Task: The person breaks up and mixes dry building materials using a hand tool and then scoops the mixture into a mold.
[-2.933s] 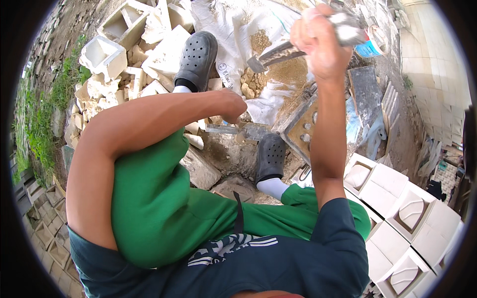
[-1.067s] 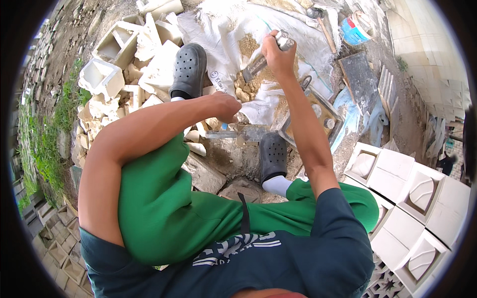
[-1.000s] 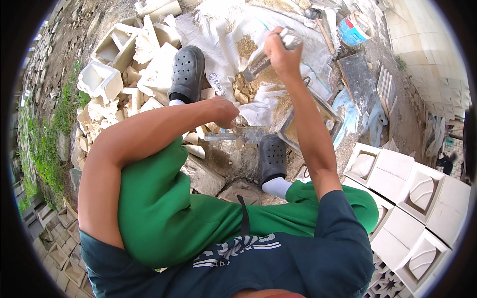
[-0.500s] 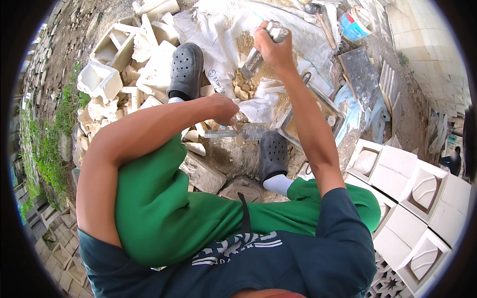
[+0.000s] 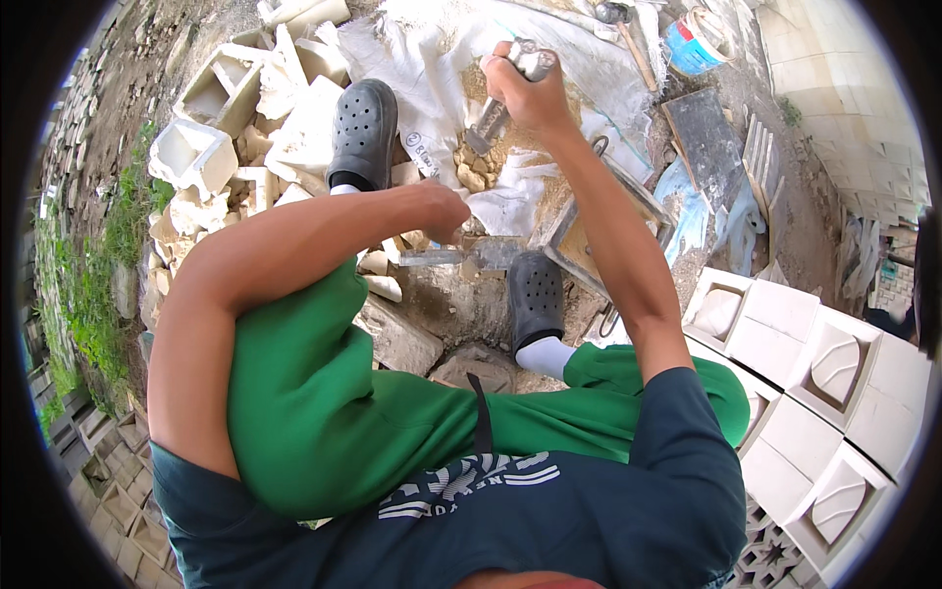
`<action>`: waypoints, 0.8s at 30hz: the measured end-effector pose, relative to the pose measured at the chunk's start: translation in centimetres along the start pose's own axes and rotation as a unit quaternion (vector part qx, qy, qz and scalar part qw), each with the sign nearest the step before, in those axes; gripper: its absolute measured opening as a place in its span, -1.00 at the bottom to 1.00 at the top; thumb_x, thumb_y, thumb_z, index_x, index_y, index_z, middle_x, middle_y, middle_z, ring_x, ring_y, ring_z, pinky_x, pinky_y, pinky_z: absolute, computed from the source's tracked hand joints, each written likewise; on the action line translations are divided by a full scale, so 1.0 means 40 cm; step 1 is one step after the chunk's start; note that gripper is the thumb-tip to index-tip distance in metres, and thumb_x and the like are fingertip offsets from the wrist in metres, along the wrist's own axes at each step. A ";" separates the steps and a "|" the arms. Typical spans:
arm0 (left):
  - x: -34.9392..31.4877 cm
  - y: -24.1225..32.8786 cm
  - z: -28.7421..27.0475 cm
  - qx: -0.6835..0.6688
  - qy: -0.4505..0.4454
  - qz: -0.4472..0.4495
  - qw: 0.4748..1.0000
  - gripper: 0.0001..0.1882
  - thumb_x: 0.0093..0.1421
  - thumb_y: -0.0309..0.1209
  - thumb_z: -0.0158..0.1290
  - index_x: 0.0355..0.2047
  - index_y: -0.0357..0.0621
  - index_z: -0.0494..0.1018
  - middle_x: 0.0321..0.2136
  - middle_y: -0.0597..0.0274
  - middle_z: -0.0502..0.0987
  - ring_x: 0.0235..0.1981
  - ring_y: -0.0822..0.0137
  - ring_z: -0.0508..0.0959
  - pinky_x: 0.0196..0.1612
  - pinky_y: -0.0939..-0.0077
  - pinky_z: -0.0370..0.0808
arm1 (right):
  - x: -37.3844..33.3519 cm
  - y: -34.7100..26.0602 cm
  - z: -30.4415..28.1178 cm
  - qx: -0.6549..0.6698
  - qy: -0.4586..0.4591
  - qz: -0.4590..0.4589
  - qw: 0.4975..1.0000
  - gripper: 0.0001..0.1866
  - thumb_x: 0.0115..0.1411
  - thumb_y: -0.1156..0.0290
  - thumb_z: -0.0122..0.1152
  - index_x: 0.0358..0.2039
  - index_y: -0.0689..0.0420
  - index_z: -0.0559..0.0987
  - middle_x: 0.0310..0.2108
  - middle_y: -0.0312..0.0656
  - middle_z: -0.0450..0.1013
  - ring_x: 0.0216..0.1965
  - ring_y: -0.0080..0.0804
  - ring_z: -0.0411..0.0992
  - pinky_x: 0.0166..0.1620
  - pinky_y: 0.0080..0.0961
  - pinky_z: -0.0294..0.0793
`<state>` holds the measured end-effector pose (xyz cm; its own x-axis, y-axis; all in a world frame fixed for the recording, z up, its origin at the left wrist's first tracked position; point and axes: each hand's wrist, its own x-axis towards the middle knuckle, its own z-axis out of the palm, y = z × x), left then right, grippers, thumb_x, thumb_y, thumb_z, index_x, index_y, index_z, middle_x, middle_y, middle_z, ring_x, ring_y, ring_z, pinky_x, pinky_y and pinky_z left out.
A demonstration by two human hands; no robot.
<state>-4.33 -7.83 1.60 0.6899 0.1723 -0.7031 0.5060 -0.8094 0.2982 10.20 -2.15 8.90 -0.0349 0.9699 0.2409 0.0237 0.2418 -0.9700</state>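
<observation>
Over the white woven sack [image 5: 422,83], my right hand [image 5: 533,96] is closed round a metal tool [image 5: 488,126]. It has a shiny, rounded silver top and a grey bar slanting down to the left. Beneath its lower end lie sandy tan powder and broken tan lumps [image 5: 473,177]. My left hand [image 5: 442,211] is curled closed just beyond the left knee, beside the sack's near edge. Its fingertips are hidden, so whatever it holds cannot be made out. A flat metal bar [image 5: 432,258] lies just below it.
Broken cream casts [image 5: 196,157] are heaped at the left, around my dark clog [image 5: 363,133]. A framed tray [image 5: 579,250] lies beside my other clog [image 5: 536,294]. Farther right are a dark board [image 5: 708,142], a blue bucket [image 5: 692,49], a hammer [image 5: 638,57] and cream blocks [image 5: 785,319].
The view has shifted slightly. The metal tool in my right hand has turned a little and its bar looks narrower. My left hand stays in nearly the same place.
</observation>
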 end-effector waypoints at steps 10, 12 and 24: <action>-0.001 0.003 -0.022 0.012 0.004 0.006 1.000 -0.61 0.10 -0.10 0.06 -0.25 -0.16 0.51 -0.30 0.03 0.58 -0.19 0.07 0.56 -0.14 0.18 0.46 | -0.053 0.025 -0.044 0.016 0.095 -0.105 0.990 -0.76 0.09 0.54 0.08 -0.71 0.12 0.39 -0.77 -0.47 0.26 -0.74 -0.77 0.18 -0.67 -0.67 0.08; 0.000 0.002 -0.003 0.014 -0.002 0.006 1.000 -0.60 0.08 -0.09 0.08 -0.25 -0.16 0.52 -0.30 0.04 0.58 -0.20 0.08 0.56 -0.14 0.18 0.46 | -0.041 0.050 -0.005 0.012 0.099 -0.107 0.989 -0.76 0.08 0.65 -0.05 -0.70 0.15 0.28 -0.77 -0.40 0.18 -0.76 -0.65 0.12 -0.67 -0.61 0.06; 0.035 -0.029 0.051 0.045 0.077 0.068 0.994 -0.83 -0.07 -0.40 0.19 -0.43 -0.18 0.59 -0.42 0.02 0.59 -0.32 0.10 0.59 -0.33 0.25 0.51 | -0.039 -0.149 -0.012 0.146 0.113 -0.127 0.975 -0.78 0.11 0.56 0.05 -0.68 0.14 0.41 -0.77 -0.46 0.25 -0.77 -0.74 0.15 -0.69 -0.67 0.09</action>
<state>-5.01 -7.81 -1.04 0.8233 0.1360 -0.5511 0.3588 -0.8769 0.3197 10.60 -5.09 14.30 0.2188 0.8688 0.4442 -0.2427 0.4894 -0.8376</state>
